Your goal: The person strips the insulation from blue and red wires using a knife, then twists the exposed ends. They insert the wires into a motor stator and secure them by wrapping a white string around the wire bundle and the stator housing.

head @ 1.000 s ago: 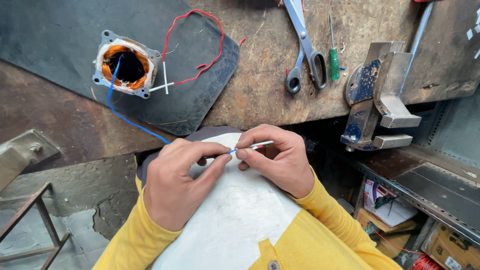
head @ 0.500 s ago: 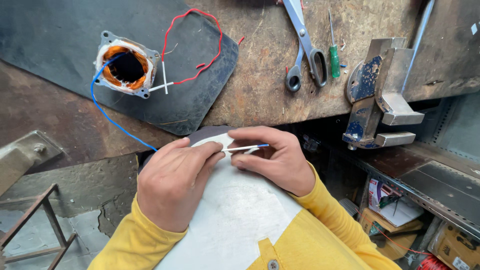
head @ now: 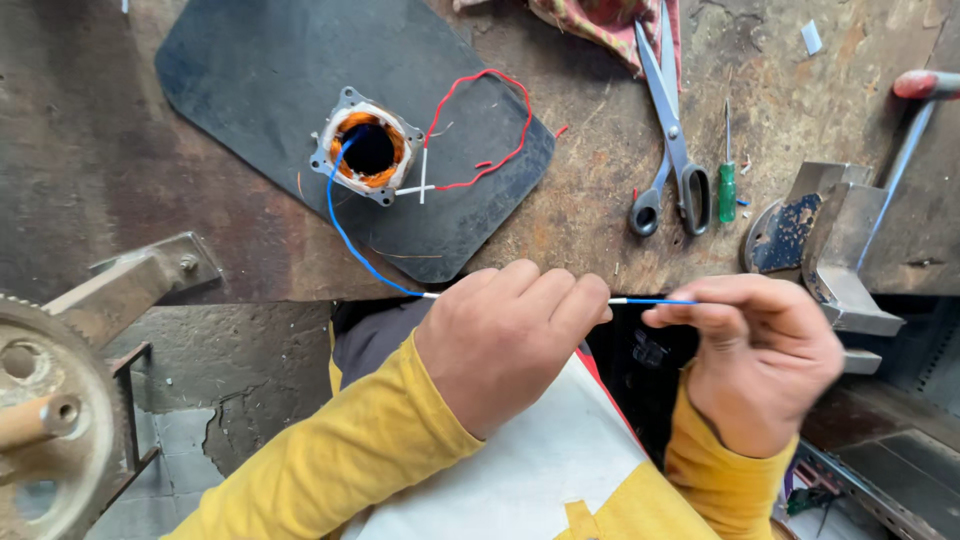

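Your left hand (head: 510, 345) is curled closed over the blue wire (head: 345, 235), its fingertips pinching the wire where a thin white sleeve (head: 618, 300) covers it. Your right hand (head: 760, 360) pinches the free blue end of the same wire between thumb and forefinger, just to the right of the left fingertips, so the short stretch between your 2 hands runs level and taut above the near edge of the counter (head: 600, 180). From your left hand the blue wire passes back over the counter edge and curves up to the stator (head: 367, 147), a small square metal frame with copper-coloured windings around a round central hole. The stator lies on a dark rubber mat (head: 250, 80) spread on the worn counter. A red wire (head: 490, 110) leaves the stator and loops across the mat to its right side, and 2 short white sleeved leads (head: 422, 180) cross beside the frame. Right of the mat lie 1 pair of scissors (head: 670, 130), handles toward you, and just beside them 1 small green-handled screwdriver (head: 727, 180). A metal vise (head: 830, 240) with a red-tipped lever stands at the right end of the counter. A toothed metal wheel (head: 40, 400) shows at the lower left, below the counter.
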